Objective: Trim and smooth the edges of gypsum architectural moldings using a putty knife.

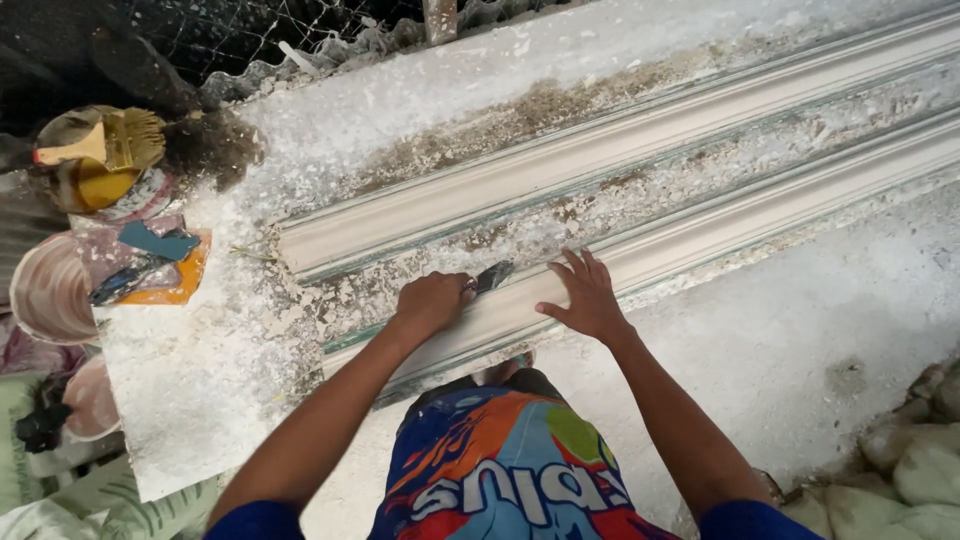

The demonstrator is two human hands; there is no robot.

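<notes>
**Scraper at work on the near plaster moulding**

Landmark: the near moulding [700, 235], a long white profiled strip running from lower left to upper right across the dusty white desk [190, 390].

- Far left of the moulding, at the desk's edge: a round tub [85, 185] with a wide paintbrush [105, 143] lying across its top; below it a pinkish bowl [45, 290], and beside that an orange board [185, 275] carrying blue scraps.
- Behind the moulding, parallel to it: a second moulding [560, 165] of similar section, with crumbled white flakes filling the strip between the two.
- Left hand [430, 300]: forearm stretched forward from the lower left, fist closed, knuckles up, wrapped round the handle of a scraper [490, 277]. It rests on the moulding's left end.
- Scraper: short dark blade, projecting right from the fist, its tip on the moulding's upper face, between the two hands.
- Right hand [585, 295]: forearm reaching in from the lower right, palm down, fingers spread and laid flat on the moulding, just right of the blade; it holds nothing.
- Below the moulding: patterned shorts [500, 470] in blue, orange and green.
</notes>
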